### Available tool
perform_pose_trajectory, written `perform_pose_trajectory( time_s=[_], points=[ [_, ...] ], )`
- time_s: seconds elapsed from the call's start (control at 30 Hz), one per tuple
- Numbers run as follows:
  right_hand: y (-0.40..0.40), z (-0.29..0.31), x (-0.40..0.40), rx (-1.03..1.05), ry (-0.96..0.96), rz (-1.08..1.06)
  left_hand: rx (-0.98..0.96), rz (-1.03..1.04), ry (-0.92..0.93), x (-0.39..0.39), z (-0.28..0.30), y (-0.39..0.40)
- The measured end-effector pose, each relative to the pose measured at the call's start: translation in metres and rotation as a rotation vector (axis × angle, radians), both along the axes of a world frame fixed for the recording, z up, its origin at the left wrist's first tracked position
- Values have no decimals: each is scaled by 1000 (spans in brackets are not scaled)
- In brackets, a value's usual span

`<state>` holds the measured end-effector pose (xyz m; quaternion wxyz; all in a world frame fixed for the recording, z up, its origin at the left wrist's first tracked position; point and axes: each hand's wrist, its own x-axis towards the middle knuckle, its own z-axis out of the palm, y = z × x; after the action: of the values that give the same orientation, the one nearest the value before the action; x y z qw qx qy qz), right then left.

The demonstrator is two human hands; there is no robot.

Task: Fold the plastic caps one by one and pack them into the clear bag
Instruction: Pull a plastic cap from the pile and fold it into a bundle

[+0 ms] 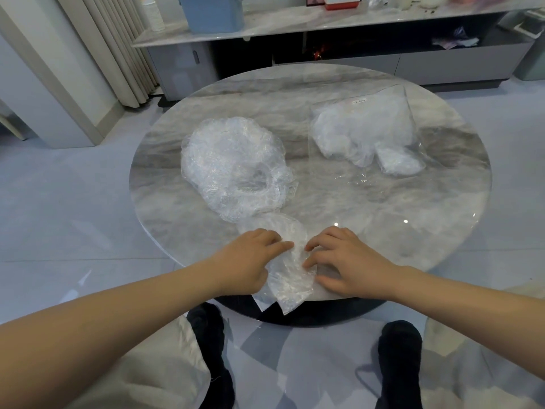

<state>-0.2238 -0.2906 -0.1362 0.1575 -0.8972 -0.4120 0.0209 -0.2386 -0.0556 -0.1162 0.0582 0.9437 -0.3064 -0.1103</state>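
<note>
At the far left a pale curtain (pixel 118 48) hangs beside the low marble console (pixel 324 16); nearer me stands the round marble table (pixel 413 225). On its left half lies the pile of unfolded plastic caps (pixel 233 166), crumpled and translucent; the pile's near edge touches the cap I am working on. My left hand (pixel 250 261) rests on the left side of that cap (pixel 290 270), its index finger stretched flat across the plastic, the other fingers loosely bent; whether the thumb pinches underneath I cannot tell. The cap lies at the table's near edge, its lower end hanging over the rim; my right hand (pixel 348 261) presses its right side with spread, slightly arched fingers, gripping nothing. Farther right, well apart, the clear bag (pixel 365 128) lies flat with folded caps inside.
</note>
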Motion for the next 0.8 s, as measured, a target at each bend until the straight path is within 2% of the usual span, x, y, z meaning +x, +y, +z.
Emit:
perform_pose_trajectory(
  time_s=[0.2, 0.33, 0.43, 0.57, 0.7, 0.8],
  points=[
    [5, -1, 6, 78, -44, -8, 88, -102, 199, -5, 1, 8],
    [10, 6, 6, 205, 107, -94, 18, -61, 284, -6, 2, 9],
    [12, 12, 5, 248, 266, -161, -121, 24, 356, -10, 5, 6],
    [16, 16, 5, 278, 342, -194, -316, 162, 432, -11, 13, -4],
    [19, 19, 3, 409, 566, -276, -508, 365, 540, -13, 14, -6],
    [20, 20, 6, 405, 580, -320, -620, 488, 550, -9, 10, -4]
  ],
)
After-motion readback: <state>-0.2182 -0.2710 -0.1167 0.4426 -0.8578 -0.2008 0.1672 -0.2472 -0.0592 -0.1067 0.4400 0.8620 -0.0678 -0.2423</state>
